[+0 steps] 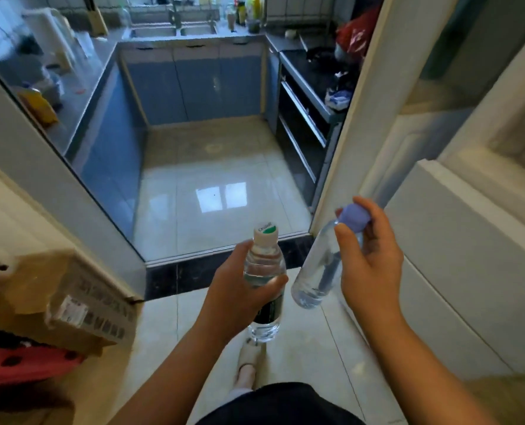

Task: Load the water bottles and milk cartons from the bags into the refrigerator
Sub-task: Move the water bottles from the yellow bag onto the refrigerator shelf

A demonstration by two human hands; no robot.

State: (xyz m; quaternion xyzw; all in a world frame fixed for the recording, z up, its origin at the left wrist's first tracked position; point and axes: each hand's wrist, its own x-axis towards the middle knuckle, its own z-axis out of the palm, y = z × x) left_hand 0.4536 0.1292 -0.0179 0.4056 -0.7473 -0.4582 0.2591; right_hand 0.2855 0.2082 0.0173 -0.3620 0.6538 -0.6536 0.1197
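Currently mid-carry: left hand [233, 296] wraps its fingers round the green-cap bottle [266, 259], right hand [374, 265] pinches the purple-cap bottle [316, 271] by its cap, both near centre. Next, likely turn right to the white fridge [457, 240] and shelve them

Open floor [218, 179] runs between blue cabinets [108, 154] and oven [301, 127].

A cardboard box [71, 302] sat well left of my left hand [239, 296]. Far beyond that hand stood blue cabinets [193, 84] under a sink [175, 31], and a black oven [301, 124] lay beyond my right hand [371, 262].
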